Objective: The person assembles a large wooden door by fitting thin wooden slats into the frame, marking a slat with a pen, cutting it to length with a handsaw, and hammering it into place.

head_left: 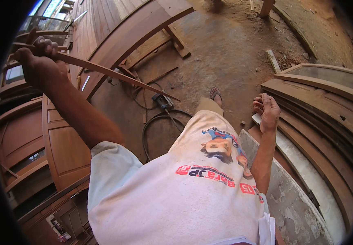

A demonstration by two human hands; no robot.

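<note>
My left hand [41,61] is raised at the upper left, its fingers closed around a long, thin wooden strip [99,67]. The strip slants down to the right, and its far end hangs above the floor near a power tool [162,101]. Behind the strip stretches a wide wooden board [139,30]. On the other side of my body, my right hand [267,110] hangs with its fingers curled in. Nothing shows in it, and it is nearest to a stack of wooden panels [319,98].
A black cable [145,139] loops across the dirt floor beside my legs. Panelled wooden doors [68,143] lean at the left. A low wooden frame [152,51] stands ahead, under the board. At the right, a pale, worn slab [290,200] lies beside the stacked panels.
</note>
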